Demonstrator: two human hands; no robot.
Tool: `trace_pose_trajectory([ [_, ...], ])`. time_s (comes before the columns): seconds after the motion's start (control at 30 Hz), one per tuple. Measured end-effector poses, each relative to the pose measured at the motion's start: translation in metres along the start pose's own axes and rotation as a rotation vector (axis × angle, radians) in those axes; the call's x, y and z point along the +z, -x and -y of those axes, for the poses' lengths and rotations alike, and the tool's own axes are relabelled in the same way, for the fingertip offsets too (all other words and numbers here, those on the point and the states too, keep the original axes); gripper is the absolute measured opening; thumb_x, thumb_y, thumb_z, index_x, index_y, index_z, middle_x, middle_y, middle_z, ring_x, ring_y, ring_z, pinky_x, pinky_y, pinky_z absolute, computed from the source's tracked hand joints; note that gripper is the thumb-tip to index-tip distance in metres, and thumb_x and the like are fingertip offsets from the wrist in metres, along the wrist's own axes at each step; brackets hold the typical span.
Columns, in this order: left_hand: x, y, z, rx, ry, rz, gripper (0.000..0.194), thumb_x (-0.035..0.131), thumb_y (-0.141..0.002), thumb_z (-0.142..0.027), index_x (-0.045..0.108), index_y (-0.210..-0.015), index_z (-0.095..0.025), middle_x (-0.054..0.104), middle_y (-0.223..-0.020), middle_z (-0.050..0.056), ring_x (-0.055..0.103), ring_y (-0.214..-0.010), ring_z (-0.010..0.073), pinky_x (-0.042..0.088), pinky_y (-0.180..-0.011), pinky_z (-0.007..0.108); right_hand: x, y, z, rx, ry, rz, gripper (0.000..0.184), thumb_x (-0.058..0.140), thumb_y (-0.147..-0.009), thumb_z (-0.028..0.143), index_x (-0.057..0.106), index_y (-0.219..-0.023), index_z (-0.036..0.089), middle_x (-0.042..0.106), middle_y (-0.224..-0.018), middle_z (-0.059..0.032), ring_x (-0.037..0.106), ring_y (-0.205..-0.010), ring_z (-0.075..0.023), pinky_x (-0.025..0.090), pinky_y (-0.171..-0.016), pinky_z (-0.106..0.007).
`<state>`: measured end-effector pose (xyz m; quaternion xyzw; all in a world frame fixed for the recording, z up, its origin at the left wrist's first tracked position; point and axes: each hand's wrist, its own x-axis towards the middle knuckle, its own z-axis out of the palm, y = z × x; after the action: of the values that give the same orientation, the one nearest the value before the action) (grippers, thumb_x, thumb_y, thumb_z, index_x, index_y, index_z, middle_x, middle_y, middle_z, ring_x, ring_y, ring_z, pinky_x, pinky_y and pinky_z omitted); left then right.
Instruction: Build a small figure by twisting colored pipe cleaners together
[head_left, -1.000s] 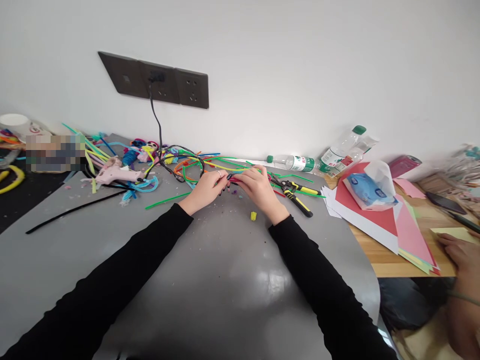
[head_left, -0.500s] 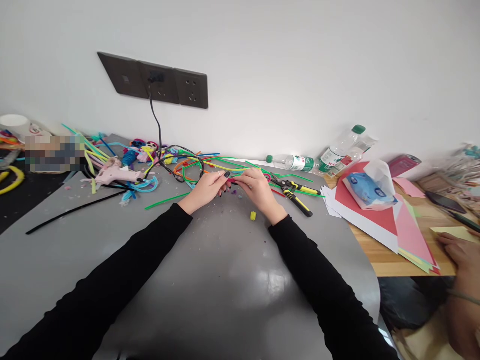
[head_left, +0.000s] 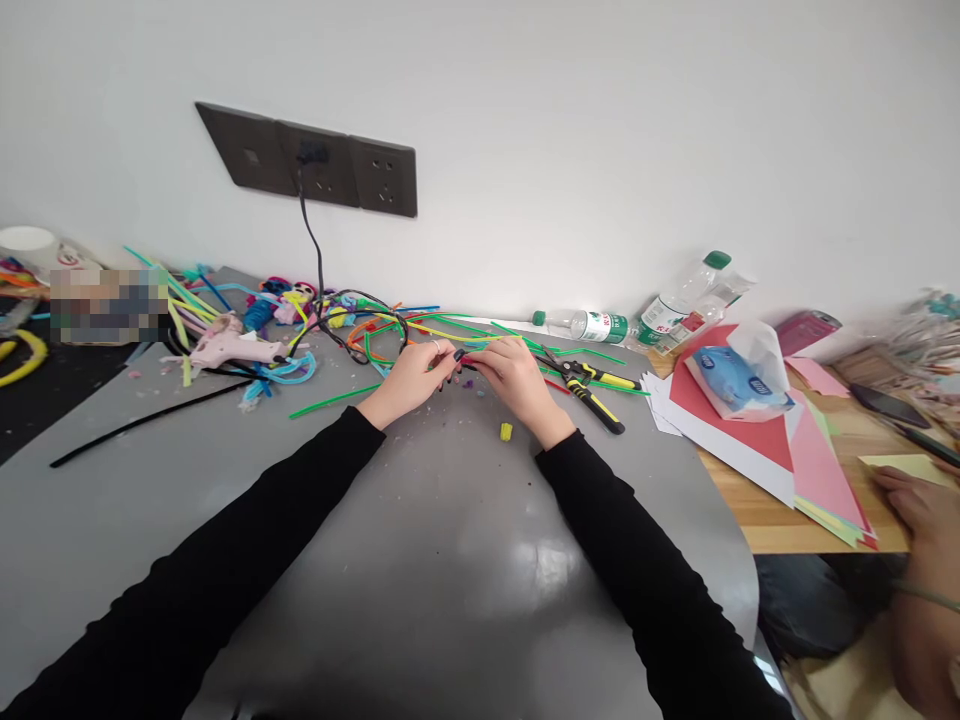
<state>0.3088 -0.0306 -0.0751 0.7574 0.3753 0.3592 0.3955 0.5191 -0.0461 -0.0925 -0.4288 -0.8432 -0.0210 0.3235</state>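
My left hand [head_left: 411, 379] and my right hand [head_left: 516, 380] meet at the far middle of the grey mat [head_left: 450, 560], fingers pinched together on a short red pipe cleaner [head_left: 471, 361] between them. Both arms wear black sleeves. Loose green, yellow and orange pipe cleaners [head_left: 450, 330] lie just beyond the fingers. A small yellow bit [head_left: 507, 431] rests on the mat below my right wrist. Yellow-handled pliers [head_left: 592, 388] lie just right of my right hand.
A pink glue gun [head_left: 232, 348] with a black cord to the wall socket [head_left: 315, 165] lies at the left. Plastic bottles [head_left: 600, 325], a tissue pack [head_left: 739, 375] and coloured paper sheets [head_left: 757, 430] sit at the right. Another person's hand [head_left: 919, 505] rests at the right edge.
My fingers have shifted slightly on the red pipe cleaner; both hands stay in the same spot. Nothing else has moved.
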Motion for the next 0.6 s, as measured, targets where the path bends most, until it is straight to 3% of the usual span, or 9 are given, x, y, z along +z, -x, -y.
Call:
trace_pose_trajectory([
  [0.17,-0.005,-0.006,0.006,-0.108,0.176,-0.125,0.029,0.059,-0.09,-0.044,0.054,-0.073,-0.02,0.053,-0.06,-0.002,0.048,-0.049,0.0118,0.037,-0.048,0.024,-0.006,0.001,-0.003,0.058,0.043,-0.006,0.031,0.047,-0.108,0.033,0.075,-0.117,0.024,0.071,-0.097,-0.0101,0.062,-0.096,-0.027,0.047,-0.087,-0.041],
  [0.3,-0.008,-0.009,0.005,-0.215,0.344,-0.204,0.028,0.061,-0.091,-0.038,0.055,-0.071,-0.019,0.048,-0.057,-0.003,0.044,-0.046,0.0095,0.032,-0.044,0.021,-0.009,0.0,-0.001,0.119,-0.076,-0.035,0.03,0.05,-0.106,0.032,0.071,-0.124,0.024,0.068,-0.098,-0.0101,0.062,-0.096,-0.0266,0.048,-0.087,-0.041],
  [0.43,-0.01,-0.009,-0.001,-0.252,0.403,-0.271,0.028,0.064,-0.09,-0.032,0.054,-0.068,-0.018,0.048,-0.058,-0.004,0.044,-0.046,0.0079,0.031,-0.043,0.019,-0.006,-0.003,0.001,0.327,-0.471,-0.191,0.031,0.064,-0.096,0.039,0.071,-0.123,0.025,0.064,-0.086,-0.0026,0.06,-0.082,-0.0198,0.051,-0.083,-0.036],
  [0.6,-0.011,-0.008,-0.004,-0.289,0.502,-0.334,0.027,0.067,-0.089,-0.029,0.054,-0.069,-0.018,0.05,-0.06,-0.004,0.045,-0.047,0.007,0.032,-0.043,0.017,-0.009,-0.007,-0.004,0.7,-1.065,-0.37,0.04,0.086,-0.072,0.055,0.072,-0.092,0.023,0.068,-0.08,0.0014,0.061,-0.073,-0.014,0.053,-0.075,-0.03],
])
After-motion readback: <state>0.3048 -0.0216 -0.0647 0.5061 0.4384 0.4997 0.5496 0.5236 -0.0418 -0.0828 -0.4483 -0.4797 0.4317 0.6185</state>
